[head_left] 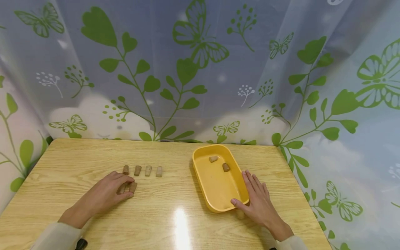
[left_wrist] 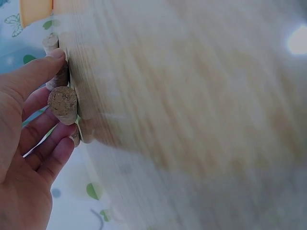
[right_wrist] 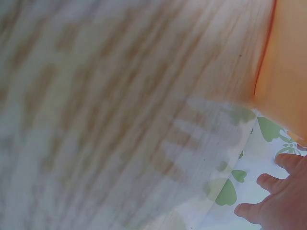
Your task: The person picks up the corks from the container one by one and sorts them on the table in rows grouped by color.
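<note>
In the head view my left hand is low over the table at the left. Its thumb and index finger pinch a brown cork. Another cork stands beside the fingers in the left wrist view, partly covering them. Behind the hand, several corks form a row. My right hand rests against the near right side of a yellow tray, fingers straight and spread, thumb at the rim. Inside the tray lie a light cork and a darker cork.
The wooden table reaches back to a patterned curtain with green leaves and butterflies. More curtain hangs at the right and left sides. A bright light reflection falls on the table between the hands.
</note>
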`<state>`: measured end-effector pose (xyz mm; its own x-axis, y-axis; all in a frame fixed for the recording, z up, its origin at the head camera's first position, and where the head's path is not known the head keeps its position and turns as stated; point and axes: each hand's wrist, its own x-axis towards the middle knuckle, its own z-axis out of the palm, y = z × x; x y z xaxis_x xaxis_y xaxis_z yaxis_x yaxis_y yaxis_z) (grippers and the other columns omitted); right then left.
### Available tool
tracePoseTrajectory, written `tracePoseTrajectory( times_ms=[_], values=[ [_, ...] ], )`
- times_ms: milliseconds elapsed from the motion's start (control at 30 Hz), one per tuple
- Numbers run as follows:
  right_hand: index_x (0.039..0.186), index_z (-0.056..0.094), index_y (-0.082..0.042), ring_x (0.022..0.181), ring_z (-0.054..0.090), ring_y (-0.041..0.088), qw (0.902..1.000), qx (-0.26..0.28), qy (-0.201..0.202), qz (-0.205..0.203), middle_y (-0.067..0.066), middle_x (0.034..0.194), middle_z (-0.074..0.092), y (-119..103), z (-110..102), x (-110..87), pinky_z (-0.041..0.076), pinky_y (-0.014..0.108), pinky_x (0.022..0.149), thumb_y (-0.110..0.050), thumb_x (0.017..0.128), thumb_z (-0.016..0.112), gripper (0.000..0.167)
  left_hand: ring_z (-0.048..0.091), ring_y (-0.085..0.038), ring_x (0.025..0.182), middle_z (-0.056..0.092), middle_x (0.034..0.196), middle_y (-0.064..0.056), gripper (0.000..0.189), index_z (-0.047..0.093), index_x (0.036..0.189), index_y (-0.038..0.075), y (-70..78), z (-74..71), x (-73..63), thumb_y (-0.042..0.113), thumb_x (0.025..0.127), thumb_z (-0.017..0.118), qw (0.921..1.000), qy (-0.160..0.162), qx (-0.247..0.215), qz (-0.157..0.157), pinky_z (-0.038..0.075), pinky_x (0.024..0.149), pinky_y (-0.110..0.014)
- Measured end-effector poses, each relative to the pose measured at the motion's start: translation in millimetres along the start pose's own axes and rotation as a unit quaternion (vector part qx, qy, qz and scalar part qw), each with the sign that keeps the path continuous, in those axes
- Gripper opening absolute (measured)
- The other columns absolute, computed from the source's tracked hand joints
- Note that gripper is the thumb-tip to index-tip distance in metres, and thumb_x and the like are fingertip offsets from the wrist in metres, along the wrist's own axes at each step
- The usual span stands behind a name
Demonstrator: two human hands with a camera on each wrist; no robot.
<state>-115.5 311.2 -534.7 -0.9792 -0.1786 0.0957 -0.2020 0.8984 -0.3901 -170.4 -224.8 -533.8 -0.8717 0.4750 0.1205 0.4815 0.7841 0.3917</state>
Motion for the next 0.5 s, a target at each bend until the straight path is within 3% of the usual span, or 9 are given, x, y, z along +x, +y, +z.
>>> tracePoseTrajectory(
  times_ms=[300,500],
  values=[
    [0.175,0.023,-0.011,0.164,0.023,0.049,1.0,0.006,0.0,0.0,0.018,0.18,0.025,0.3,1.0,-0.3,0.013,0.083,0.124,-0.06,0.098,0.073,0.104,0.069,-0.025,0.108,0.076,0.122,-0.003,0.044,0.077,0.128,0.015,0.4,-0.8,-1.1,0.036,0.092,0.089,1.0,0.003,0.001,0.001,0.062,0.091,-0.051],
    [0.175,0.022,-0.01,0.164,0.023,0.049,1.0,0.003,0.001,-0.001,0.018,0.18,0.025,0.6,0.7,-0.2,0.013,0.083,0.124,-0.059,0.098,0.073,0.105,0.071,-0.028,0.111,0.076,0.126,-0.007,0.044,0.077,0.127,0.014,0.9,-1.7,-2.7,0.034,0.091,0.09,0.999,0.035,0.016,0.024,0.062,0.091,-0.052]
  ],
)
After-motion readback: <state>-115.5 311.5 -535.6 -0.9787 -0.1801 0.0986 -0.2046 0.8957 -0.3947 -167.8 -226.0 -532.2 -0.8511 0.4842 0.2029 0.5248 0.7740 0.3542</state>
